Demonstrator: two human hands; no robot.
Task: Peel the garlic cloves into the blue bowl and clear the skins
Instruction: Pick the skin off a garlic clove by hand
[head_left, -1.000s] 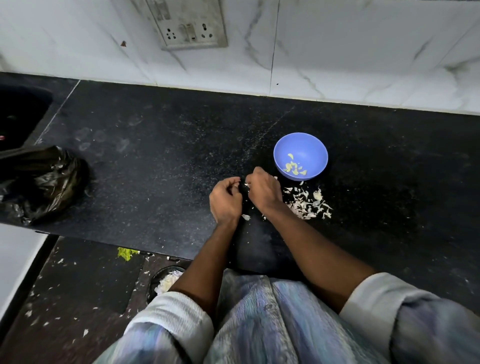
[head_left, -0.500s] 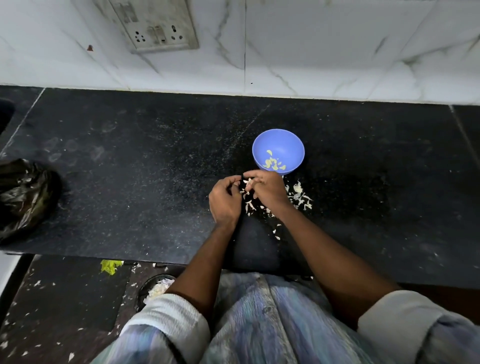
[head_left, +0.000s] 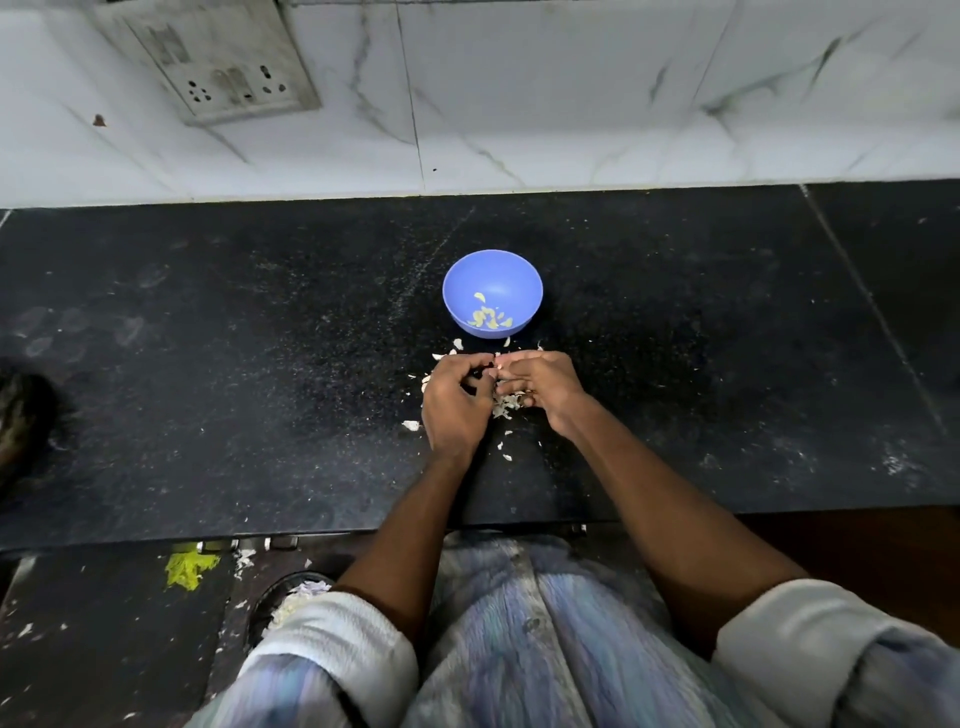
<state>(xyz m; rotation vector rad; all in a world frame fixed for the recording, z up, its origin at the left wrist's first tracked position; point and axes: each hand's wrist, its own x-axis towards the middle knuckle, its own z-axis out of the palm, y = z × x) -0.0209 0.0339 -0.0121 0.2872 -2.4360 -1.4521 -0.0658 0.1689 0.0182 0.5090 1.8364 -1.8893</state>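
Dim, bluish indoor light falls from above. The white wall (head_left: 571, 93) is brightest, with soft glare; the black table (head_left: 208, 364) swallows detail. Wide-angle bending curves the edges. The sleeves (head_left: 332, 649) and the frame's lower part are blurred.

Whatever sits between the left hand (head_left: 456, 402) and the right hand (head_left: 540, 387) stays hidden: curled fingers cover it, and only a pale speck shows where the fingertips meet, too small to name. Each grip is unreadable. Part of the skins (head_left: 505, 404) lies under the right hand. The dark bag (head_left: 21, 421) on the table (head_left: 234, 374) is cut by the left edge and blurred. On the floor, a sleeve (head_left: 332, 644) covers most of a dark dish (head_left: 283, 597).
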